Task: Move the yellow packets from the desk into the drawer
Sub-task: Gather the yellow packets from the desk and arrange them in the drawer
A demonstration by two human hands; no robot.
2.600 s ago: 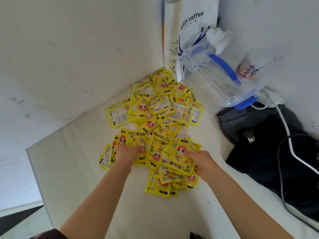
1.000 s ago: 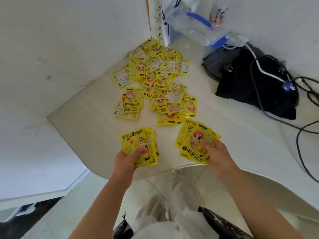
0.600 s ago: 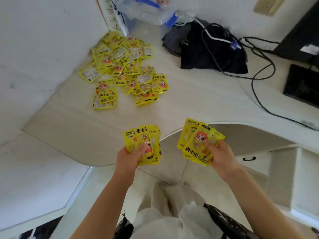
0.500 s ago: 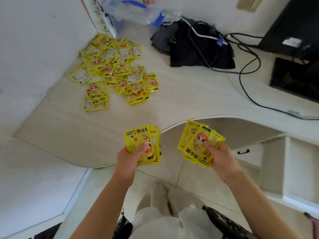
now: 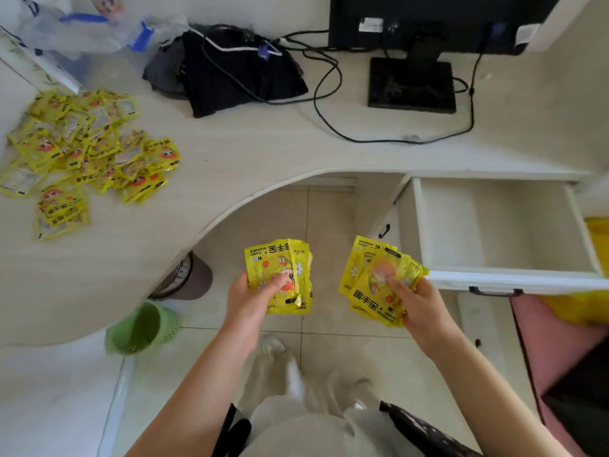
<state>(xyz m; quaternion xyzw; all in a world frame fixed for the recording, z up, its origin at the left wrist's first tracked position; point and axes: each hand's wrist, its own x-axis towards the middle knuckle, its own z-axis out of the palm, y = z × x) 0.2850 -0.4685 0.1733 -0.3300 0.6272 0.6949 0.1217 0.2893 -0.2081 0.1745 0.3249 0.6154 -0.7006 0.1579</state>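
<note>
While both hands are off the desk and over the floor, each one grips a stack of yellow packets. Left hand [image 5: 253, 300] sits at about 6 o'clock of centre, thumb pressed on the face of its left stack [image 5: 280, 275], fingers curled behind; the stack fans up toward 12 o'clock from the palm. Right hand [image 5: 417, 306] at roughly 4 o'clock of centre, thumb on top of the right stack [image 5: 375, 282], packets spreading toward 10–11 o'clock from the hand. Right stack's top right corner is just beside the front edge of the open drawer [image 5: 494, 225], which lies at 3 o'clock; cannot tell if it touches. Drawer is pulled out, pale inside, dark handle [image 5: 494, 291] on its front.

Remaining pile of yellow packets [image 5: 85, 153] lies on the desk [image 5: 247, 153] at 9–10 o'clock, well apart from both hands, several overlapping, a few loose ones at its lower edge.

Rest on the desk: black bag [image 5: 244, 74] at 12 o'clock with cables [image 5: 329, 103] running across it, monitor [image 5: 425, 24] on a black base at 1 o'clock, clear plastic box [image 5: 82, 31] with blue clips at 11 o'clock, blurred. Under the desk, green basket [image 5: 141, 328] at 8 o'clock on the tiled floor, a round dark object just above it. Person's light trousers and shoes show at 6 o'clock.
</note>
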